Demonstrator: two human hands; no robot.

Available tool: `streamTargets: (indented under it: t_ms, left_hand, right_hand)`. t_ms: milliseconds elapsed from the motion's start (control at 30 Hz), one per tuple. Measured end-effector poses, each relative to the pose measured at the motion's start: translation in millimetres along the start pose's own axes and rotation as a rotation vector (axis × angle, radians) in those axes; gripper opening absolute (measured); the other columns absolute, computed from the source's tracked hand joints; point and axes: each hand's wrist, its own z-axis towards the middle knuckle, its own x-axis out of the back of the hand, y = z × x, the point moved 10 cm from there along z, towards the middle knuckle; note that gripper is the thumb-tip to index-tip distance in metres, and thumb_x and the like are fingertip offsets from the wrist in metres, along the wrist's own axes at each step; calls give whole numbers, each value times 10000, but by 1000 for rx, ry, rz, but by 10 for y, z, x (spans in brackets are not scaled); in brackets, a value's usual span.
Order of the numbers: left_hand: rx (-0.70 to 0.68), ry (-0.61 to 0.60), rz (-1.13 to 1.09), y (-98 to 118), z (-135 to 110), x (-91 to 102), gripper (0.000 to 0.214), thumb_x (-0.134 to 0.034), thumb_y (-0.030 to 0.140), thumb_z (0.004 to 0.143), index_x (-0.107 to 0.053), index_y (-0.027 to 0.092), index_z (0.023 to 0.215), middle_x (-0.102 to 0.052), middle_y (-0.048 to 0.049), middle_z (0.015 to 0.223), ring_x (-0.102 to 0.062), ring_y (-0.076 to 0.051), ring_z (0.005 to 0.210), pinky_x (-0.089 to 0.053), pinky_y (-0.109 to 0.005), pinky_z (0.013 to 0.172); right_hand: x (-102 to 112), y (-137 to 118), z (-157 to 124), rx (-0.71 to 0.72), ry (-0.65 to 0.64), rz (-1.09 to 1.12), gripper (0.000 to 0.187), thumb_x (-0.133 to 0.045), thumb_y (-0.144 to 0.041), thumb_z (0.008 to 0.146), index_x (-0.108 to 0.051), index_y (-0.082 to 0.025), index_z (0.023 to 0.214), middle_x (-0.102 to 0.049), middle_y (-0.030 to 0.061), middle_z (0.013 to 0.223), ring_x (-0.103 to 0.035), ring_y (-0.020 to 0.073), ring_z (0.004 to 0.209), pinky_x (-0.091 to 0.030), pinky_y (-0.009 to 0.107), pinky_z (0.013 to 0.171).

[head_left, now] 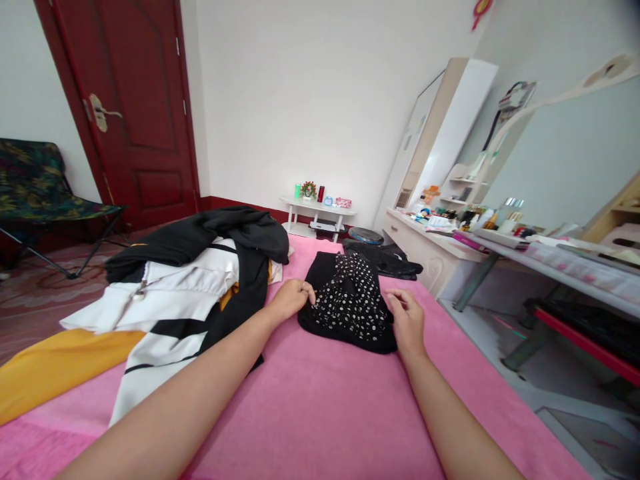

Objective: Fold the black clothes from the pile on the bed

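A black garment with a white-dotted front [353, 293] lies folded into a compact bundle on the pink bed cover [320, 407]. At its left edge, my left hand [294, 299] has its fingers curled in and closed on the black cloth. My right hand [409, 319] is at the opposite edge, thumb and fingers drawn together on the cloth there; the exact grip is partly hidden. Just beyond the bundle lies another dark garment [395, 261], flat near the bed's far edge.
To the left is a heap of loose clothes: black [200, 233], white [175, 283] and mustard yellow [70, 360]. A dressing table [425, 240] crowded with bottles runs along the right. A low white shelf [320, 208] stands by the far wall, and a folding chair [45, 193] at left.
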Motion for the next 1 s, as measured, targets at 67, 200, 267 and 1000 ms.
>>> streamTargets:
  t_ms: [67,200,267,1000]
  left_hand:
    - [21,160,33,61,-20,144,290,-402,64,691,-665,176,641,-656,2,683,-599,-151,679,-472,-264,699]
    - [-46,345,43,228,-68,232,242,-449,92,739,-659,187,815,-673,3,837,-600,-151,784,-470,-262,749]
    - [-59,338,60,248,-41,180,244,-489,93,734,-649,186,893,-666,-5,886,-592,-147,788,-475,-264,753]
    - [169,132,163,-4,1171,-202,149,-547,216,814,-646,168,713,-653,-27,729,-625,-174,760,-467,-265,738]
  right_hand:
    - [-113,-369,-27,162,-37,-103,241,-494,-327,815,-647,-190,942,-657,70,1036,-566,218,1033,-407,366,953]
    - [-546,-730,-210,327,-264,-278,327,-503,-324,839,-617,-224,1130,-573,60,1265,-469,221,1212,-323,405,1057]
    - [-828,-723,-390,358,-477,-350,380,-503,-347,855,-583,-256,1215,-530,32,1333,-409,218,1280,-281,429,1086]
    - [-1111,-577,-662,319,-708,-424,350,-461,-343,902,-580,-295,1227,-499,-19,1369,-327,200,1346,-184,464,1123]
